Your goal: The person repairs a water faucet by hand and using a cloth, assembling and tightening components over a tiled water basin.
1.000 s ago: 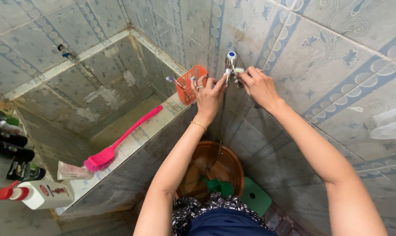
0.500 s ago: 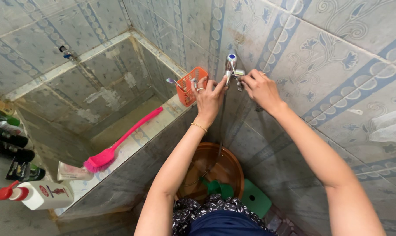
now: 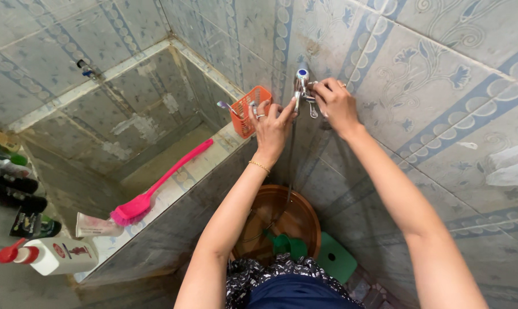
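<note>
Both hands were raised to the small chrome wall tap (image 3: 300,86) that jutted from the patterned blue-grey tiled wall (image 3: 442,86), just above the round brown plastic basin (image 3: 304,214) standing on the floor below. The right hand (image 3: 334,103) was curled around the tap's side handle, fingers bent in a narrow pinch on it, while the left hand (image 3: 271,126) was held half open with its fingers spread and reaching up against the spout from below; whether those fingertips actually pressed on the metal could not be told. The tap looked rigid and fixed hard to the wall, so it would not give or shift; being smooth metal and probably wet, it seemed likely to be slippery, and the short handle appeared the sensible place to grip, pinched between thumb and forefinger and turned rather than pulled. A thin thread seemed to run down from the spout toward the basin, though it was too faint to be sure. Just beside the left hand, an orange plastic mesh basket (image 3: 248,109) sat on the tiled ledge (image 3: 179,189) of the trough, and farther along that ledge lay a pink long-handled scrubbing brush (image 3: 156,189). A white bottle with a red cap (image 3: 50,254) lay well apart at the lower left.
</note>
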